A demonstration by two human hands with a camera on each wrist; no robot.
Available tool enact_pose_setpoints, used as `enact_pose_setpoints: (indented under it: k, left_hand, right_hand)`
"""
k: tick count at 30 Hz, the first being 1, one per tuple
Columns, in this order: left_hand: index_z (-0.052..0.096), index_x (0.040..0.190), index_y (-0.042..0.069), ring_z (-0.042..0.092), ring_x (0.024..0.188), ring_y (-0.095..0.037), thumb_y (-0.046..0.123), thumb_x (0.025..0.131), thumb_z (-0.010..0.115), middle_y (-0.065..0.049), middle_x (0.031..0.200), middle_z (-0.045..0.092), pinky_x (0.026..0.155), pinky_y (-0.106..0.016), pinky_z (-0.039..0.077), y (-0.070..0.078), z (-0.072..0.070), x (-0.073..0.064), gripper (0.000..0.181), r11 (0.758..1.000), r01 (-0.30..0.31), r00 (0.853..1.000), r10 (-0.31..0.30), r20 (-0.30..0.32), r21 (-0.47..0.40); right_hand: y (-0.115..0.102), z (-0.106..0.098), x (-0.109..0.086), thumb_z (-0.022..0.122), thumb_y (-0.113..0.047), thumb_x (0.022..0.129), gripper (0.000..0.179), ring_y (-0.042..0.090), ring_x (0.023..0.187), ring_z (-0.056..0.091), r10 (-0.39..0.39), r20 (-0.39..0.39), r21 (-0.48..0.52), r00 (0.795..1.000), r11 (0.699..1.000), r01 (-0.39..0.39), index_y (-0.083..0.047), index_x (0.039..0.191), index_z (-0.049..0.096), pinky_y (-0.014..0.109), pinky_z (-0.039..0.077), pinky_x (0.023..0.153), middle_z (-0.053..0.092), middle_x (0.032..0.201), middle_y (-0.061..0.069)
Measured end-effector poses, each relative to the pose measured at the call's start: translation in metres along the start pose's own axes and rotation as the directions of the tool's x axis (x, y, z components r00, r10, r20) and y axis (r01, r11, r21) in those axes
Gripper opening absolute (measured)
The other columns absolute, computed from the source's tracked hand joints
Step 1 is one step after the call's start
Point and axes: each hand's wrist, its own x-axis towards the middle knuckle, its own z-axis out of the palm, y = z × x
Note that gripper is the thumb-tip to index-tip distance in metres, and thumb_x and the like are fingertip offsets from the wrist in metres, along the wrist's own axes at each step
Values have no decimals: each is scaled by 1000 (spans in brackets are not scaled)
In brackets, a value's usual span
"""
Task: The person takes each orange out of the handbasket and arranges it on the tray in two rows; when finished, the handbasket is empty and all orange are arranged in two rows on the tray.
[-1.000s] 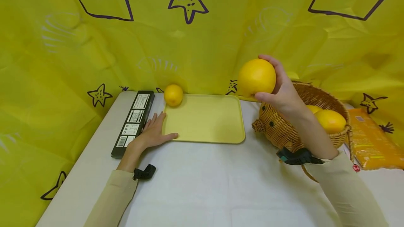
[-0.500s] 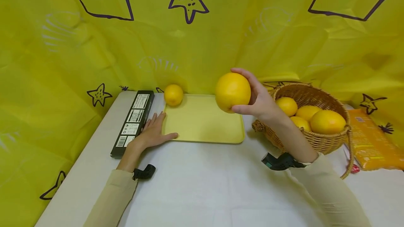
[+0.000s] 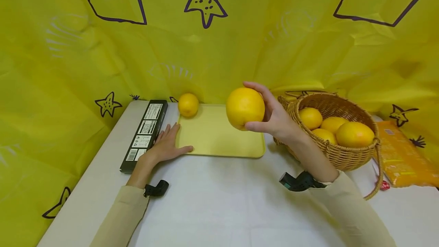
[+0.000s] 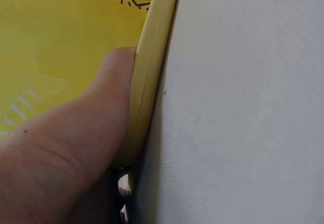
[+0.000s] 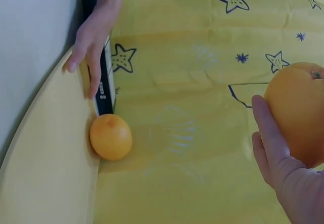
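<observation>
My right hand (image 3: 274, 119) grips a large round orange (image 3: 245, 108) from its right side, thumb below and fingers above, and holds it up over the yellow tray (image 3: 219, 144). In the right wrist view the held orange (image 5: 298, 115) shows its stem end. A second, smaller orange (image 3: 188, 105) sits at the tray's far left corner. My left hand (image 3: 165, 145) lies with fingers spread at the tray's near left corner, its thumb along the front edge. The left wrist view shows that thumb (image 4: 114, 87) against the tray's side wall (image 4: 149, 67).
A long black box (image 3: 144, 136) lies left of my left hand. On the right stands a wicker basket (image 3: 350, 159) with several oranges (image 3: 354, 134) in it. Beyond it lies an orange packet (image 3: 406, 155). A yellow patterned cloth (image 3: 219, 56) hangs behind the white table (image 3: 212, 197).
My right hand has carried the orange left and down from beside the basket to over the tray, uncovering more of the basket's fruit. The left hand stays in place.
</observation>
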Motion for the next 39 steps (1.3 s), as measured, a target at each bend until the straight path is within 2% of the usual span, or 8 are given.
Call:
enact_pose_setpoints:
  k: [9,14,18,24,34,39]
  left_hand:
    - [10,155,3,-3,151,-40,61,83,62,-21,163,8,121,-59,0,-2,3,2,106,1000,8,1000,-8,11,12]
    - [11,155,3,-3,151,-40,61,84,63,-21,163,8,121,-59,0,-2,3,2,105,1000,5,1000,-6,4,14]
    - [11,155,2,-3,151,-41,60,84,63,-22,162,8,121,-60,0,-2,3,1,105,1000,2,1000,-2,1,16]
    - [11,155,2,-3,151,-42,59,84,63,-23,162,8,121,-61,0,-2,3,1,105,1000,0,1000,0,2,7]
    - [10,155,3,-3,151,-41,60,84,63,-22,163,8,121,-59,0,-2,3,2,105,1000,4,1000,-5,6,18]
    - [11,155,3,-3,151,-41,60,84,63,-22,163,8,121,-59,0,-2,3,2,105,1000,3,1000,-3,6,19]
  right_hand:
    - [4,0,0,83,-15,76,86,23,113,52,20,-11,44,1000,999,-19,-26,145,33,29,54,89,38,138,4]
    - [7,-1,-1,87,-30,72,93,22,114,52,30,-8,78,1000,997,-30,-28,146,31,29,54,89,38,139,4]
    - [11,-1,0,87,-43,67,98,21,114,51,4,-1,96,1000,995,-3,-27,146,31,28,53,89,38,138,4]
    - [14,1,2,83,-51,66,98,19,113,51,-29,-4,122,1000,992,29,-25,145,32,27,54,88,40,136,4]
    - [16,7,6,87,-39,69,95,25,112,52,91,-20,98,996,991,-88,-28,145,32,32,55,87,38,140,4]
    - [19,14,10,79,-15,78,84,26,115,51,182,-69,125,981,977,-173,-26,144,30,32,54,88,40,138,2]
